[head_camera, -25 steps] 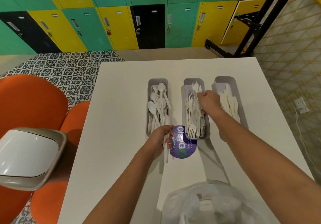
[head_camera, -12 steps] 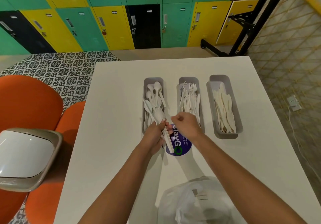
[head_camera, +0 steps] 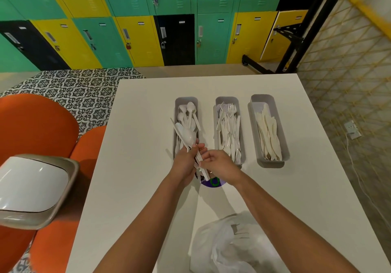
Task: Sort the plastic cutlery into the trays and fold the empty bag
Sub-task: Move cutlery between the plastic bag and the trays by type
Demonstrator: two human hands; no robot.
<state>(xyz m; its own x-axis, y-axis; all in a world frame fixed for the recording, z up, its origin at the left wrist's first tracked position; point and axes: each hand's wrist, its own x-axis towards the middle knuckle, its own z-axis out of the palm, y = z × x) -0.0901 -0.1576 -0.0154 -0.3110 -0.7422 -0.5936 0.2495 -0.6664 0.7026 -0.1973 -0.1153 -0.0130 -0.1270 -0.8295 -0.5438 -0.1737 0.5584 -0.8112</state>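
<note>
White plastic filled all three grey trays on the table (head_camera: 135, 167): spoons in the left tray (head_camera: 176, 111), forks in the middle tray (head_camera: 241, 111), knives in the right tray (head_camera: 281, 124). I kept them side by side in a row so each piece had one obvious home.

My left hand (head_camera: 183, 162) gripped a small bundle of cutlery (head_camera: 195, 154) just in front of the spoon tray, its fingers curled round the handles. A spoon bowl and a couple of thin handles stuck up and away from me, over the near end of that tray; the other ends pointed down toward a round purple sticker (head_camera: 213, 182) on the table. I held the bundle fanned like that, I think, so I could see what each piece was.

My right hand (head_camera: 218, 163) sat right against the bundle with thumb and fingers bent toward it — pinching at one piece, as far as I could judge, though the contact itself was too small to make out.

Close to my body lay the plastic bag (head_camera: 230, 245), crumpled and not yet folded — parked there out of the way until my hands were free. Whether it was fully empty, I couldn't tell.
</note>
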